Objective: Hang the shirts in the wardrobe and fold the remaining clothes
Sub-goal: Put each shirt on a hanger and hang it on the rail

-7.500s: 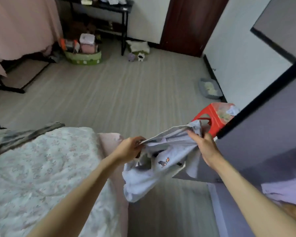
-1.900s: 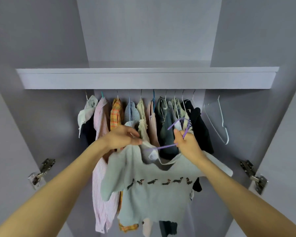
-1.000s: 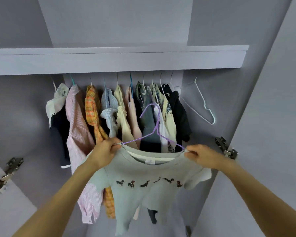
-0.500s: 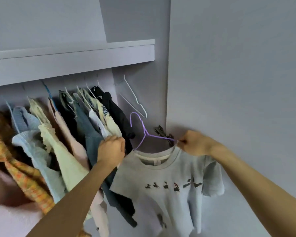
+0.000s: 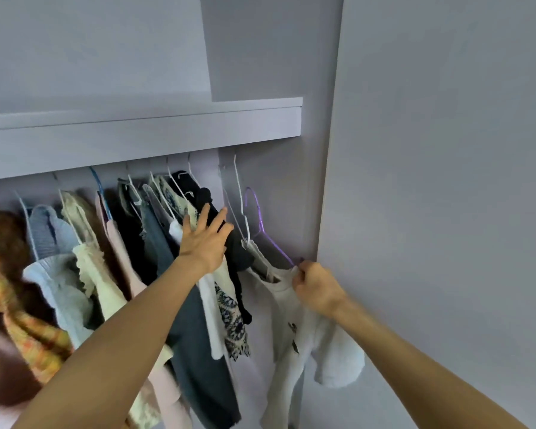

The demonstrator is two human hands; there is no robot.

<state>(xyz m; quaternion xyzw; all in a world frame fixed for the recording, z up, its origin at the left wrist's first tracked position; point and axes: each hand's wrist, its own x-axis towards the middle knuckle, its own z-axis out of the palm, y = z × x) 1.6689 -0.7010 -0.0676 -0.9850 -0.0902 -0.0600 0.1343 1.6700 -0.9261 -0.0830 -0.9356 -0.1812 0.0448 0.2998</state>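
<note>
Left hand: grip wide, flat against hung black garment | Right hand: grip pinching grey T-shirt shoulder on purple hanger | Wardrobe shelf above.

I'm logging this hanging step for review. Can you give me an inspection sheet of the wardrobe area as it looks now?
Surface: grey wardrobe shelf above the hanging clothes; rail hidden.
Job's things: pale T-shirt on purple hanger, hook up by the white hanger; whether it sits on the rail cannot be told.
Clutter: row of hung garments, blurred at far left.
Hands: left hand flat against the dark garments; right hand pinches the T-shirt's shoulder.
Cables: nothing seen.
Surroundings: wardrobe side panel.
</note>
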